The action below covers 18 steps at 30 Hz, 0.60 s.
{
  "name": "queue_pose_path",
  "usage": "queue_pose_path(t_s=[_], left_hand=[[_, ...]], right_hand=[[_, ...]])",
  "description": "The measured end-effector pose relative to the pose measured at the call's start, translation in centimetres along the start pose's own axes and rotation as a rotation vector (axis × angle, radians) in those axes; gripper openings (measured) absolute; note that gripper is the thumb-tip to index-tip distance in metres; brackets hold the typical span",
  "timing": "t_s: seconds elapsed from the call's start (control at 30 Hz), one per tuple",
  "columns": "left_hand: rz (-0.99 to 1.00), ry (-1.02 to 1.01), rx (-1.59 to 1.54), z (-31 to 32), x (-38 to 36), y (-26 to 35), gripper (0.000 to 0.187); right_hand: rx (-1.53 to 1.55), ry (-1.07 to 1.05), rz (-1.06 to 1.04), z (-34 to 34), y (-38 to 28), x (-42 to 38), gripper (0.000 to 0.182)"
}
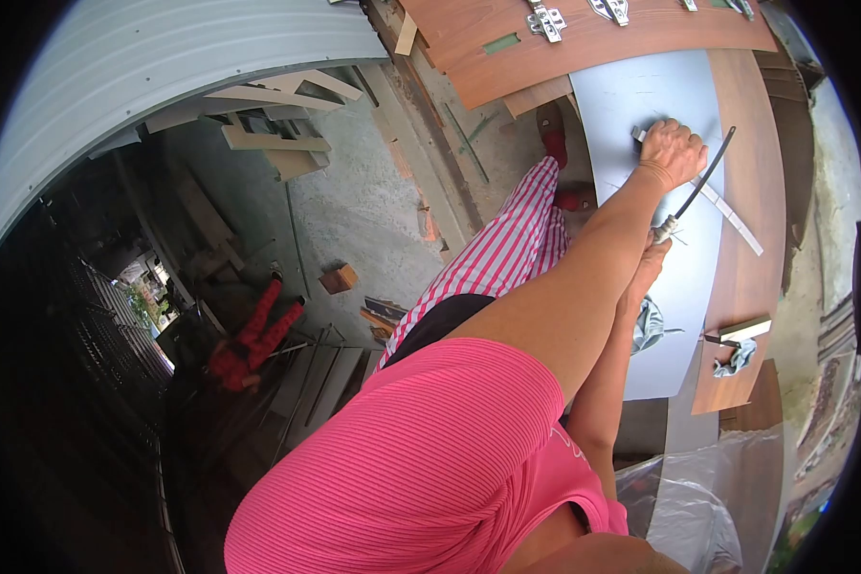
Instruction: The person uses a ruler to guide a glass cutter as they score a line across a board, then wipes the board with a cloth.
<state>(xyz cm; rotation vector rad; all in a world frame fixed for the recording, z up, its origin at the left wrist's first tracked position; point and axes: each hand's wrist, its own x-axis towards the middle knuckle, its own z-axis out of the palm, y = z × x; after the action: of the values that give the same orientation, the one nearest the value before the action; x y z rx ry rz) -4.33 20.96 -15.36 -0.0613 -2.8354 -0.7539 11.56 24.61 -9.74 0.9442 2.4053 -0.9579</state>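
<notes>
My left hand (674, 151) is closed, knuckles up, and pressed onto a pale, ruler-like strip (733, 220) lying across a grey-white sheet (674, 335). Both ends of the strip stick out from under the hand. Closer to my body, my right hand (649, 266) is wrapped round the light, wrapped handle of a long dark blade tool (703, 175). Its narrow blade slants up over the sheet and strip. Beside my right forearm, a crumpled grey-green cloth (648, 323) rests on the sheet.
Brown wood panels (751, 115) flank the sheet; metal hinges (545, 21) sit on one. A pale block (744, 330) and a cloth (735, 360) lie near the panel's edge. Clear plastic (694, 507) is bottom right. Another person in red (249, 340) is at left, near stacked boards (277, 143).
</notes>
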Motion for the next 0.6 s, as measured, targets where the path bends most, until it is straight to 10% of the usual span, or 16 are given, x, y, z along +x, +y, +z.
queue_pose_path(t_s=[0.3,0.6], left_hand=[[0.008,-0.008,0.014,-0.2,-0.1,-0.1,0.025],[0.03,0.005,0.021,-0.2,0.1,-0.1,0.024]], right_hand=[[0.042,-0.121,0.187,-2.0,-4.0,3.6,0.031],[0.044,0.053,-0.066,0.6,1.7,1.0,0.028]])
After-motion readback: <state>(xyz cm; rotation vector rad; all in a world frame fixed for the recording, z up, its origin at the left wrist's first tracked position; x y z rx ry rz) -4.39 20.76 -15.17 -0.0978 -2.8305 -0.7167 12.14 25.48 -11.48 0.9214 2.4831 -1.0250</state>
